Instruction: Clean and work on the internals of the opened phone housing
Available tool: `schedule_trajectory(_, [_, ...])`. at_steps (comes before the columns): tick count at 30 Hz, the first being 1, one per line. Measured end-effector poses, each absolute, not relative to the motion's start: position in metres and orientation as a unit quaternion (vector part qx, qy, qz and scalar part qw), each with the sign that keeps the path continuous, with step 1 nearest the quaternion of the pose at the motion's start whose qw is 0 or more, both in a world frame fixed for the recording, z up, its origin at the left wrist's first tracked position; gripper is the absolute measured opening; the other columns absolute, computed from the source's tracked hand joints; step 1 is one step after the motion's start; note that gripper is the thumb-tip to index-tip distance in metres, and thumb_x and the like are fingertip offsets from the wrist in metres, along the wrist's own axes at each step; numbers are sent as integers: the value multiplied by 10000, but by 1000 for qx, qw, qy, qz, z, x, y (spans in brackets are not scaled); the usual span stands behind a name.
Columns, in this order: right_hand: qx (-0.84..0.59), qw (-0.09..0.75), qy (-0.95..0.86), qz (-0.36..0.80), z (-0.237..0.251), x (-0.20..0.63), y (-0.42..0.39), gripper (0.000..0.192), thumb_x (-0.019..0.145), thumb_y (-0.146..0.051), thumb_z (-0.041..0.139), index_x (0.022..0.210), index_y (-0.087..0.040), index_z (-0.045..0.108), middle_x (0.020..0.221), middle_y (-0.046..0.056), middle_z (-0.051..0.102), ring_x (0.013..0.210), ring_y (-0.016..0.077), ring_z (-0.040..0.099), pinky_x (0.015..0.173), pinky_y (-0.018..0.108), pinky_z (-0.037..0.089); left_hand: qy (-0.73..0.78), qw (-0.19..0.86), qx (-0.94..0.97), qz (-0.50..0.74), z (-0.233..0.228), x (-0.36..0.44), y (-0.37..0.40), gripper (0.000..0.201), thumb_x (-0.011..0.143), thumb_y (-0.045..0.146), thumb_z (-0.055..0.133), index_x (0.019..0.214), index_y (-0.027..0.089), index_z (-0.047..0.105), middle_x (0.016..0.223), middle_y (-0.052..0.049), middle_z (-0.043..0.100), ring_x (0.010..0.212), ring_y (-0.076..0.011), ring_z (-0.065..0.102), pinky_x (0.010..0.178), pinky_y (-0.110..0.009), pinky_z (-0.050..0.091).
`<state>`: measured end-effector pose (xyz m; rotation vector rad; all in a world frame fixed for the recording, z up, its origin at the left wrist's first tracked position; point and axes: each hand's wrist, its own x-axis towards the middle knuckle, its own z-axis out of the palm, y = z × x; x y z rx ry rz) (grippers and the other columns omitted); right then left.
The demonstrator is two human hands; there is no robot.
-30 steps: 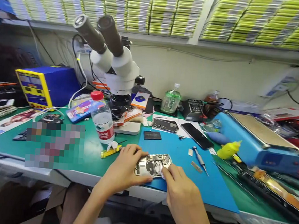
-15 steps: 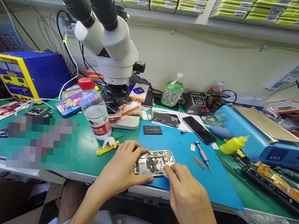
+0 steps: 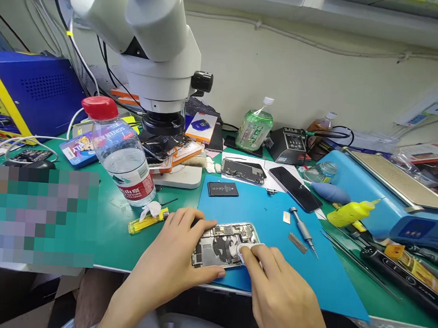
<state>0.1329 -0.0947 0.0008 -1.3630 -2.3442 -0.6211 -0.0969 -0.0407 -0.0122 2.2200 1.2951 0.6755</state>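
Hands [image 3: 174,261] steady on opened phone [image 3: 223,244], view closer

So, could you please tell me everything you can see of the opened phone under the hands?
The opened phone lies flat, insides up, near the front edge of the blue mat. Its silvery frame encloses metal shields, small boards and dark components. The left hand grips its left end, thumb along the near edge. The right hand presses a small white wad onto its right part.

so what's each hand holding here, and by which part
The left hand grips the opened phone by its left end. The right hand pinches a small white wad at its fingertips, pressed on the phone.
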Motion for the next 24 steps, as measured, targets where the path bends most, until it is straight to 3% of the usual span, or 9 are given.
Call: schedule_trajectory(24, [-469,179,-845,-184,7,135,-87,334,945,53,459,1151,-112,665,931,69,651,826,203,596,705,329,486,471,231,812,256,-11,-97,-43,673,828,453,889,1419,320,596,1340,-62,577,1280,-329,536,1094,-505,496])
